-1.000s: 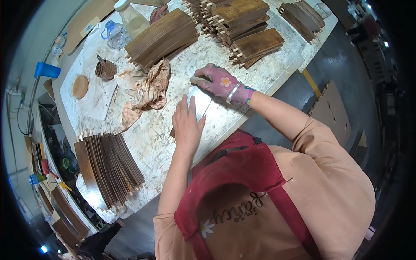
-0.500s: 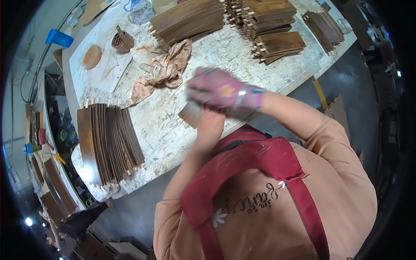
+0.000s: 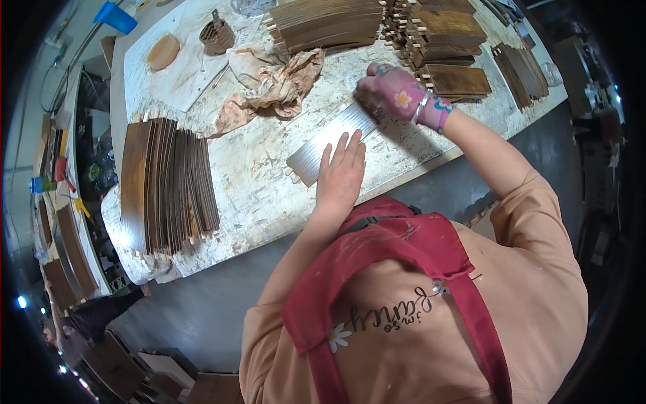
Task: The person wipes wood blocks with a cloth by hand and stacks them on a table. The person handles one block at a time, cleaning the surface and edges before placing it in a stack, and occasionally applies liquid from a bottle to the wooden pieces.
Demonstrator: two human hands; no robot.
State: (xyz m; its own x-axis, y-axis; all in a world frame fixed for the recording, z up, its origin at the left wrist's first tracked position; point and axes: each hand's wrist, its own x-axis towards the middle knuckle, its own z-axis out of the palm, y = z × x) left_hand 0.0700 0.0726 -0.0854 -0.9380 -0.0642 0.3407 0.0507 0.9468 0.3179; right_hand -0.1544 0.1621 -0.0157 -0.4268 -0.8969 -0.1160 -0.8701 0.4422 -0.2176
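A flat wooden board (image 3: 325, 149) with small dowel pegs at its left end lies on the worktable, its upper face glossy with reflected light. My bare left hand (image 3: 342, 170) rests flat on its near edge, fingers stretched out. In a pink flowered glove, my right hand (image 3: 393, 94) is curled at the board's far right end. Something dark shows beneath its fingers, but I cannot make out what it is. Left of the board lies a crumpled, stained cloth (image 3: 276, 87).
Pegged boards stand in a row (image 3: 168, 185) at the left; more stacks (image 3: 330, 27) lie along the back and right (image 3: 521, 74). A brown-stained container (image 3: 217, 35) and a round tan disc (image 3: 163, 52) sit at the back left. Another person (image 3: 94, 316) is at the far lower left.
My right hand has slid away from my left, toward the board's far right end, uncovering the board's face. My left hand now lies flat in plain sight. The whole view has shifted somewhat.
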